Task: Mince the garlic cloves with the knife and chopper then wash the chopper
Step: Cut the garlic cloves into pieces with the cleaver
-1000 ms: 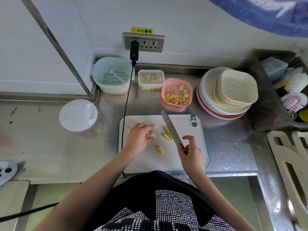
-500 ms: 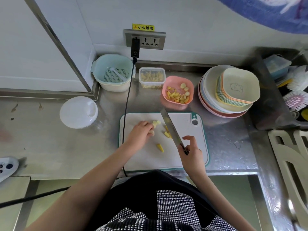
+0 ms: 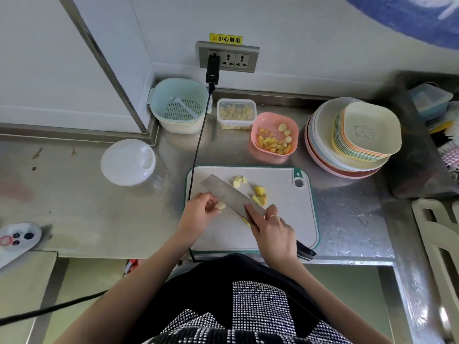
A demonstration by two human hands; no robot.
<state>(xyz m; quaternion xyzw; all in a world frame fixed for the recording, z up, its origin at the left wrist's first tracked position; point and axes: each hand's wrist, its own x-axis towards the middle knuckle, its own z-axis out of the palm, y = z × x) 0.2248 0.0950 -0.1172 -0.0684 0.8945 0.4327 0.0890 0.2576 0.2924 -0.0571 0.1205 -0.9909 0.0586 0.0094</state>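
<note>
Head view: white cutting board (image 3: 278, 219) lies on a steel counter (image 3: 99, 209). Right hand (image 3: 273, 234) is wrapped around the knife (image 3: 228, 194), index finger stretched along the blade's flat face; blade lies tilted across the board's left half, dark handle end protruding near the front edge. Left hand (image 3: 198, 212) pinches a garlic clove (image 3: 220, 206) between fingertips, just beside the blade. Cut garlic pieces (image 3: 259, 194) lie right of the blade. Pink bowl (image 3: 273, 137) behind the board holds more cloves.

Pale wall (image 3: 298, 33) behind, grey socket panel (image 3: 228, 57) with yellow warning label (image 3: 225, 38). Steel desk (image 3: 87, 207), scuffed, reflecting soft daylight.
</note>
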